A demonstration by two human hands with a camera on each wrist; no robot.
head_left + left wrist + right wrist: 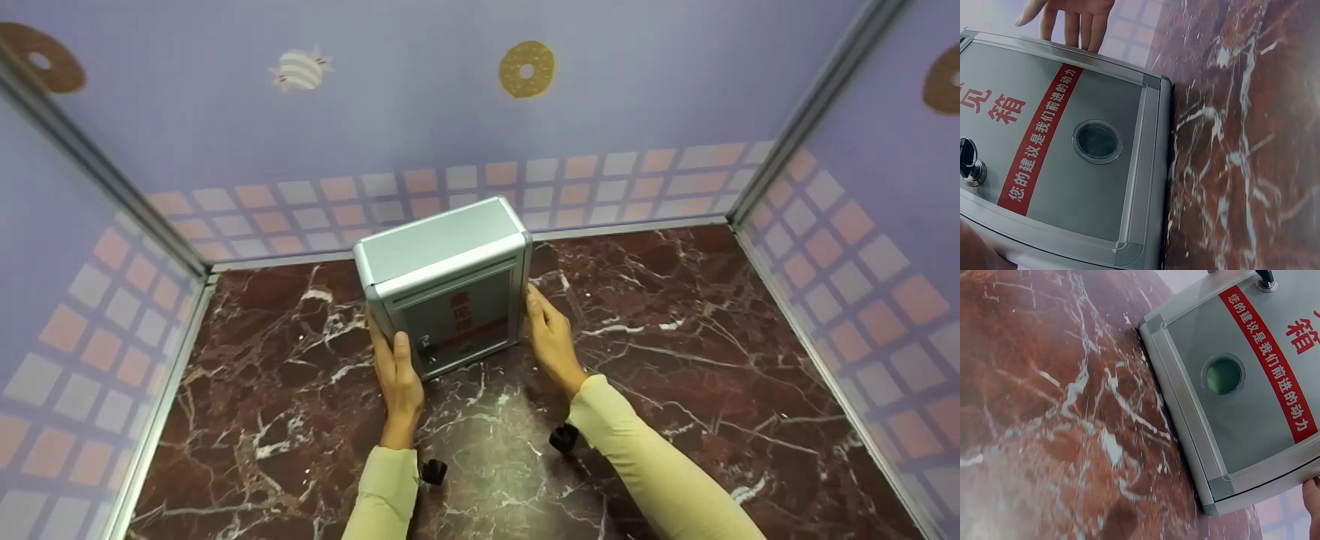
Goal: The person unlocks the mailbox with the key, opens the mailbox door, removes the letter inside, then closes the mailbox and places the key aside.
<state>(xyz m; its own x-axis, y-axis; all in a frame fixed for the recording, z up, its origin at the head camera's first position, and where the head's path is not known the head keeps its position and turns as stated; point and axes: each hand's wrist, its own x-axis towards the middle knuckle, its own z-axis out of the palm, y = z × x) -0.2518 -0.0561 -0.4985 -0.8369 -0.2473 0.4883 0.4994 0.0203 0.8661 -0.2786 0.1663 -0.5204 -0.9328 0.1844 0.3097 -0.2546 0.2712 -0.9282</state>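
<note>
The left hand [397,379] reaches in from the near side, its fingers extended along the box's left side and its thumb lying straight by the front edge. The right hand [553,339] comes from the near right, its extended fingers pressed to the right side; the box [457,234] is held between the two. Pale sleeves [660,465] cover the forearms.

The box stands on the marbled table [690,375], in its far half, a little left of the middle. The far wall [420,112] rises behind it; the left wall [67,300] and right wall [877,285] stand well apart from it.

Its long axis is upright, its front turned near and slightly right. A key [968,154] sits in the front's left part; a red strip [1039,140] crosses above a round window [1098,142].
</note>
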